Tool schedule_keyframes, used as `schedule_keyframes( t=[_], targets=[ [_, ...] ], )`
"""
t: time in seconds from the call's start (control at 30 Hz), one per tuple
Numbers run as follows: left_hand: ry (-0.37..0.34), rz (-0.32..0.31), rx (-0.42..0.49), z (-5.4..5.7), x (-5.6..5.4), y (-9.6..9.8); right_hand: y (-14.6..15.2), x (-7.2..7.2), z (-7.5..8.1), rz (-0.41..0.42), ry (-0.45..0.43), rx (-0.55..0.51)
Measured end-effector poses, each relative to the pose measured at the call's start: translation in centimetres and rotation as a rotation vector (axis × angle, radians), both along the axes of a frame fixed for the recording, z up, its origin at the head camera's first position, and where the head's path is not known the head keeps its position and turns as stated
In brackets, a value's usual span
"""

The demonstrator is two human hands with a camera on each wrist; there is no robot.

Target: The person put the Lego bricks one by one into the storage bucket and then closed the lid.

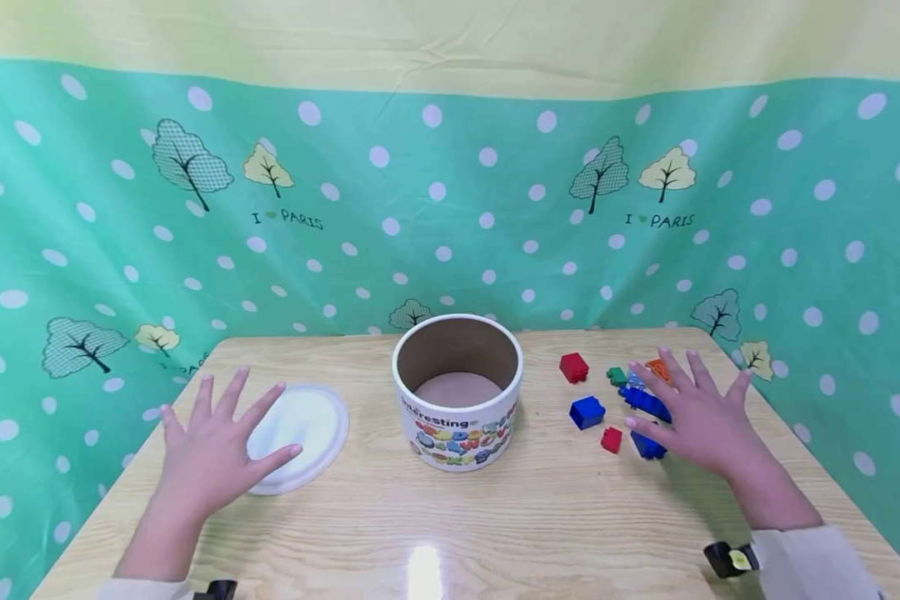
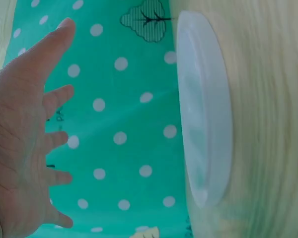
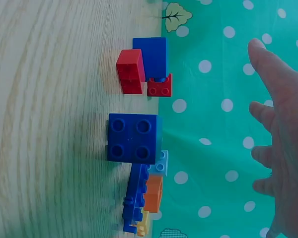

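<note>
My left hand (image 1: 208,454) hovers with fingers spread over a round white lid (image 1: 311,433) on the table; the left wrist view shows a gap between palm and lid. Over on the right, my right hand (image 1: 708,421) is spread above a loose group of toy building bricks and holds nothing. Near it lie a red brick (image 1: 573,367), a blue brick (image 1: 587,412), a small red brick (image 1: 611,440) and a green one (image 1: 617,377). Another blue brick (image 3: 134,139), a long blue piece (image 3: 134,198) and an orange brick (image 3: 153,193) are partly covered by the hand in the head view.
Between the hands stands a round white tub (image 1: 457,429) with printed letters, its top uncovered and brown inside. The wooden table (image 1: 360,525) is bordered at the back and sides by a green dotted curtain (image 1: 465,250).
</note>
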State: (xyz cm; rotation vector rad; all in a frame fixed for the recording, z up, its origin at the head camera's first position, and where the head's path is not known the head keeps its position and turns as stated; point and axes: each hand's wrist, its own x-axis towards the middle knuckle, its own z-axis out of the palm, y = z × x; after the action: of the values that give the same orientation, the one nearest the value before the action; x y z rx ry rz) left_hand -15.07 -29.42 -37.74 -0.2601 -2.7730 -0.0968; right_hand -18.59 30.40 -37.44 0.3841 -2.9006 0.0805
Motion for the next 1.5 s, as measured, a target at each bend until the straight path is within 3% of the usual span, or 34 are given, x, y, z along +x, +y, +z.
schedule_keyframes(
  t=[0.37,0.67,1.0,1.27,1.5],
  targets=[
    [0.012,-0.067,0.048,0.1,-1.6,2.7,-0.2,0.0,-0.3,0.017,-0.023,-0.053],
    [-0.036,-0.102,0.122,-0.1,-2.3,4.4,0.3,-0.2,-1.1,0.072,-0.048,-0.119],
    [-0.056,-0.198,0.283,-0.4,-3.4,6.3,1.1,-0.2,-1.4,0.101,-0.115,-0.247],
    [-0.023,-0.321,0.418,-0.7,-4.4,7.6,1.4,-0.4,-2.1,0.128,-0.128,-0.328],
    [-0.092,-0.391,0.573,-0.8,-5.0,8.8,1.4,-0.5,-3.1,0.159,-0.108,-0.416]
  ],
)
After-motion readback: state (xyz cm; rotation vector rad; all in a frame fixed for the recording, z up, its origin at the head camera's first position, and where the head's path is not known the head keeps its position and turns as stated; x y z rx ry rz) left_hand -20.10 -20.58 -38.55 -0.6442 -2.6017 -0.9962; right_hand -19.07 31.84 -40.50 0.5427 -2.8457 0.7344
